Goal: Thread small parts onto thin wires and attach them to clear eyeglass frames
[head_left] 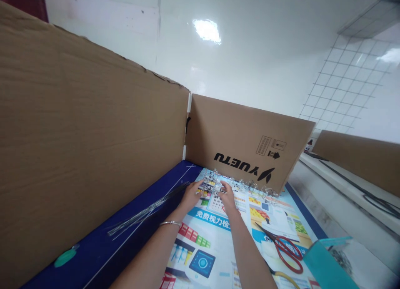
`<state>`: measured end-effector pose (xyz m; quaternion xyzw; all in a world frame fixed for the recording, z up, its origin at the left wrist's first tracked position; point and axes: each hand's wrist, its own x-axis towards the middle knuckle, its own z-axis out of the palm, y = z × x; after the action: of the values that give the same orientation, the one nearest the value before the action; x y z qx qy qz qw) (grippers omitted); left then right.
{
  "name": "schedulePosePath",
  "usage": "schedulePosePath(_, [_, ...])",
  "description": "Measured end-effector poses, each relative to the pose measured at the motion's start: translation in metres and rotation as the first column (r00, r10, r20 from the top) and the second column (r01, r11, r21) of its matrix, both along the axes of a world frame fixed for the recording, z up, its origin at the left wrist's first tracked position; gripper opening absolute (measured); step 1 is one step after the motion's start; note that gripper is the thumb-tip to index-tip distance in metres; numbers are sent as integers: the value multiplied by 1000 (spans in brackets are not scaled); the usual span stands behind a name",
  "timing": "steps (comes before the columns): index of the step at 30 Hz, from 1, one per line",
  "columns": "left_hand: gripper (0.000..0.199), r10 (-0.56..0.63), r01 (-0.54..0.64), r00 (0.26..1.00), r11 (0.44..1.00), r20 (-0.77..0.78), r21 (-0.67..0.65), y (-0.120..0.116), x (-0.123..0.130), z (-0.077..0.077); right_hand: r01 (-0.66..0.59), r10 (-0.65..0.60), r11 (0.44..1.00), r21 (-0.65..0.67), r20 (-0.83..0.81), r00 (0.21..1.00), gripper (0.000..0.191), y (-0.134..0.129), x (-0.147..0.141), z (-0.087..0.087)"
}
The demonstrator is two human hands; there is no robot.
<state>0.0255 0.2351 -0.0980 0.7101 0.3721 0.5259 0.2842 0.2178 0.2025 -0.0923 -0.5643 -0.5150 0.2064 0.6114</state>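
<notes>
Briefly, I logged this from my remote station, taking the printed paper poster as my one landmark.

Item: clear crinkled scraps, glinting, heaped at the poster's far edge and strewn rightward along that edge, against the foot of a cardboard panel printed YUETU.

Item: left hand, fingers part-curled, resting on the near side of the heap at the poster's far edge, a thin metal bangle on its wrist.

Item: right hand, fingers bent inward, on the same heap, just beside the left hand. The fingers of both hands hid what lay beneath them, so I could not tell whether either hand had hold of anything.

Item: a bundle of thin metal wires, off the poster's left side, on dark blue cloth, near the left hand.

Item: red-handled scissors, lying on the poster's right part, with no hand on them.

Item: a teal box, overlapping the poster's near right corner.

Item: a green disc, on the cloth, well left of the poster.

Item: a large cardboard panel, standing upright along the poster's left side, beyond the cloth.

Status as logged: scraps heaped and scattered, wires bundled, scissors unheld.
</notes>
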Motion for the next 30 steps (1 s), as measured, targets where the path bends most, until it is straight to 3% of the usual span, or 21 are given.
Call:
schedulePosePath(11, [39,99,-93,994,991,-53,95,6,2,-6,115,-141,986,121,241,960,36,-10,-4,9])
schedulePosePath(22, [43,94,-83,991,990,-96,118,13,3,-16,129,-203,975,180,495,845,38,-20,-13,12])
schedulePosePath(30, [40,77,-65,991,992,-108,104,14,4,-20,173,-240,970,171,562,791,40,-17,-12,8])
